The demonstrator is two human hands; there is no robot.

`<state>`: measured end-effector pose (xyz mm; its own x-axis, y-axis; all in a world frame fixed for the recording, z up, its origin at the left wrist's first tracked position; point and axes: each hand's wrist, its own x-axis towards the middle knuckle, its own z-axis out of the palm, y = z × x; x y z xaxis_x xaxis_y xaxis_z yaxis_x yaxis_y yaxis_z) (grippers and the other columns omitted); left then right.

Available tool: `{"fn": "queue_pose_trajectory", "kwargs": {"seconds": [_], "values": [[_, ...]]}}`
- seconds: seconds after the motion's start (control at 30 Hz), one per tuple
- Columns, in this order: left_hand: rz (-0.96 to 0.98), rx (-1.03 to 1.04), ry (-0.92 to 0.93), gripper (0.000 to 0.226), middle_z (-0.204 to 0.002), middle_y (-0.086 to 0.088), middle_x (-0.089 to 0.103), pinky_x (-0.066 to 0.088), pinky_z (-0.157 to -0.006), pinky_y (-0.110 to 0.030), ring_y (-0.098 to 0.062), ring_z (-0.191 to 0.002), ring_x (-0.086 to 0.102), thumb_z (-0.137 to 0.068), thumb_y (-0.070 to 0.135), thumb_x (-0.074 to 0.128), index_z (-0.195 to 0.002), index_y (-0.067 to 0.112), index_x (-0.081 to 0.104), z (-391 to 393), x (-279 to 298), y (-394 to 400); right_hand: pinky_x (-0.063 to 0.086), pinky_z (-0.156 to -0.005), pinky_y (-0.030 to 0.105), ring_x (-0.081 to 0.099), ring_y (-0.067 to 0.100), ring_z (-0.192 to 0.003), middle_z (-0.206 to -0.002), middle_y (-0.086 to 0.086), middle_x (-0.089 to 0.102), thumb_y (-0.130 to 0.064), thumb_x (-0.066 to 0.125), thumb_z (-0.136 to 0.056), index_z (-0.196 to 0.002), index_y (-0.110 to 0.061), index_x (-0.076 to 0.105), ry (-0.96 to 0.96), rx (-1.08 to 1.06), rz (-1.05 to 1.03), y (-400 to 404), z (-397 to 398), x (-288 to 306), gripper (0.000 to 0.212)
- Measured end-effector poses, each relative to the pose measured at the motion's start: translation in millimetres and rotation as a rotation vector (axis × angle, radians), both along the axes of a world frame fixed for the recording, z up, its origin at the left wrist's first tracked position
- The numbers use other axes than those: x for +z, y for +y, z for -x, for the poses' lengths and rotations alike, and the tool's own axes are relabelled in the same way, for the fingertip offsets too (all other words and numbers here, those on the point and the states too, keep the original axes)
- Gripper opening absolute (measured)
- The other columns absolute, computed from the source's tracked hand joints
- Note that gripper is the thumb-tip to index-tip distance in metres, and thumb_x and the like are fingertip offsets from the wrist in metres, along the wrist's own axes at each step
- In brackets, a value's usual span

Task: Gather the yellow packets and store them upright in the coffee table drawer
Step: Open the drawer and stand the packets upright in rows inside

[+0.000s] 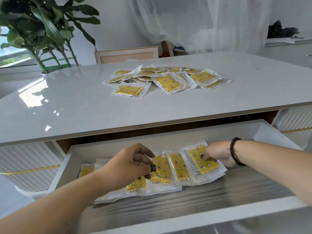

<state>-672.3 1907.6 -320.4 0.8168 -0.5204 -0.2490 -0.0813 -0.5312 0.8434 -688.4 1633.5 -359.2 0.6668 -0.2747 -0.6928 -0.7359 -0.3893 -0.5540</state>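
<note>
The coffee table drawer (pixel 168 218) is pulled open below the white tabletop (pixel 76 105). Inside it a row of several yellow packets (pixel 179 164) in clear wrappers leans back against the rear wall. My left hand (pixel 130 164) hovers over the row's middle, fingers curled, its thumb touching a packet (pixel 160 171). My right hand (pixel 217 153), with a dark bead bracelet on the wrist, pinches the rightmost packet (pixel 204 161) at its upper edge. On the tabletop lies a loose heap of several more yellow packets (pixel 167 80).
A large potted plant (pixel 42 31) stands at the table's far left corner. A wooden chair back (pixel 126 54) shows behind the table, with sheer curtains beyond. The drawer's wood-grain floor (pixel 202 196) shows in front of the packets.
</note>
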Motion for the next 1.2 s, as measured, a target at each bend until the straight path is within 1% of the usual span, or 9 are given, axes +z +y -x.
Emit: {"fn": "queue_pose_trajectory", "kwargs": {"seconds": [0.13, 0.2, 0.27, 0.53, 0.63, 0.77, 0.93, 1.07, 1.2], "values": [[-0.004, 0.004, 0.000, 0.023, -0.082, -0.001, 0.074, 0.049, -0.057, -0.020, -0.013, -0.065, 0.071, -0.085, -0.003, 0.064, -0.099, 0.015, 0.060, 1, 2, 0, 0.048, -0.084, 0.028, 0.059, 0.023, -0.101, -0.111, 0.009, 0.061, -0.015, 0.042, -0.097, -0.131, -0.002, 0.050, 0.031, 0.287, 0.346, 12, 8, 18, 0.037], [-0.008, 0.002, -0.003, 0.023, -0.080, 0.000, 0.074, 0.049, -0.056, -0.020, -0.013, -0.065, 0.071, -0.086, -0.003, 0.063, -0.100, 0.014, 0.059, 1, 2, -1, 0.036, -0.056, 0.018, 0.043, 0.011, -0.062, -0.074, 0.000, 0.045, -0.009, 0.035, -0.099, -0.129, 0.001, 0.051, 0.024, 0.338, 0.420, 19, 12, 23, 0.035], [-0.010, 0.005, -0.005, 0.022, -0.080, 0.000, 0.074, 0.049, -0.056, -0.020, -0.013, -0.065, 0.070, -0.086, -0.003, 0.062, -0.100, 0.014, 0.059, 1, 2, -1, 0.027, -0.047, 0.017, 0.031, 0.010, -0.053, -0.066, 0.000, 0.034, -0.001, 0.031, -0.100, -0.129, 0.006, 0.050, 0.078, 0.452, 0.533, 22, 14, 23, 0.035], [0.026, 0.015, -0.024, 0.018, -0.086, -0.007, 0.075, 0.048, -0.053, -0.017, -0.015, -0.063, 0.070, -0.089, -0.003, 0.060, -0.101, 0.010, 0.059, 2, 4, 0, 0.036, -0.047, 0.020, 0.048, 0.011, -0.063, -0.103, 0.002, 0.064, -0.024, 0.042, -0.095, -0.115, -0.009, 0.057, 0.064, 0.642, 0.819, 18, 17, 32, 0.029], [0.078, 0.043, -0.100, 0.019, -0.084, -0.007, 0.074, 0.052, -0.058, -0.021, -0.018, -0.066, 0.071, -0.088, -0.004, 0.059, -0.101, 0.010, 0.060, 7, 12, 2, 0.041, -0.049, 0.020, 0.052, 0.011, -0.065, -0.097, 0.002, 0.062, -0.031, 0.045, -0.093, -0.113, -0.010, 0.055, -0.043, 0.608, 0.818, 18, 18, 39, 0.031], [0.194, 0.054, -0.288, 0.023, -0.084, -0.002, 0.072, 0.058, -0.076, -0.048, -0.020, -0.071, 0.070, -0.087, -0.004, 0.060, -0.095, 0.017, 0.065, 16, 30, -2, 0.051, -0.067, 0.026, 0.062, 0.013, -0.076, -0.094, -0.002, 0.066, -0.046, 0.055, -0.089, -0.110, -0.018, 0.055, -0.270, 0.639, 0.599, 25, 23, 66, 0.035], [0.313, 0.011, -0.513, 0.026, -0.082, 0.003, 0.072, 0.058, -0.073, -0.031, -0.015, -0.074, 0.070, -0.087, -0.002, 0.063, -0.090, 0.023, 0.067, 2, 60, -20, 0.057, -0.075, 0.030, 0.071, 0.012, -0.080, -0.091, -0.002, 0.073, -0.030, 0.062, -0.089, -0.106, -0.019, 0.060, -0.476, 0.622, 0.113, 34, 31, 122, 0.020], [0.217, 0.108, -0.695, 0.018, -0.095, 0.011, 0.068, 0.051, -0.072, -0.016, -0.005, -0.091, 0.063, -0.088, 0.008, 0.062, -0.096, 0.025, 0.064, -49, 68, -38, 0.054, -0.061, 0.025, 0.069, 0.017, -0.073, -0.083, 0.002, 0.074, -0.019, 0.065, -0.087, -0.090, -0.015, 0.064, -0.754, 0.396, 0.136, 31, -4, 144, 0.005], [0.003, 0.254, -0.767, 0.037, -0.132, 0.001, 0.044, 0.041, -0.103, -0.036, -0.017, -0.128, 0.040, -0.090, 0.023, 0.058, -0.126, 0.020, 0.049, -112, 68, -52, 0.042, -0.064, 0.022, 0.058, 0.017, -0.087, -0.091, -0.002, 0.063, -0.022, 0.067, -0.081, -0.093, -0.019, 0.063, -0.963, 0.048, 0.475, 4, -69, 142, 0.012]]}}
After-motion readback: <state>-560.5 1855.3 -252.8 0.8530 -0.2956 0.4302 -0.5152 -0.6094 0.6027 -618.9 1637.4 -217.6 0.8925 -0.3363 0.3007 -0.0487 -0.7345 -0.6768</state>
